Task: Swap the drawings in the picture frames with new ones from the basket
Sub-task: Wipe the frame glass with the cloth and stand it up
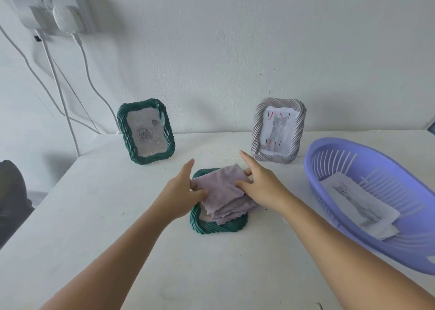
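Note:
A green frame (217, 227) lies flat on the white table, mostly covered by a folded lilac cloth (226, 192). My left hand (183, 192) grips the frame's left edge, thumb on the cloth, index finger pointing out. My right hand (261, 182) holds the frame's right edge with its thumb pressed on the cloth and index finger straight. A second green frame (146, 131) with a rose drawing stands at the back left. A grey frame (279, 131) with a cat drawing stands at the back right. The purple basket (329, 154) at right holds paper drawings (360, 203).
The white table (94, 215) ends at a wall just behind the standing frames. A wall socket (54, 11) with a plugged charger hangs at upper left, its white cables trailing down past the table's left edge. A dark object (11, 192) sits left of the table.

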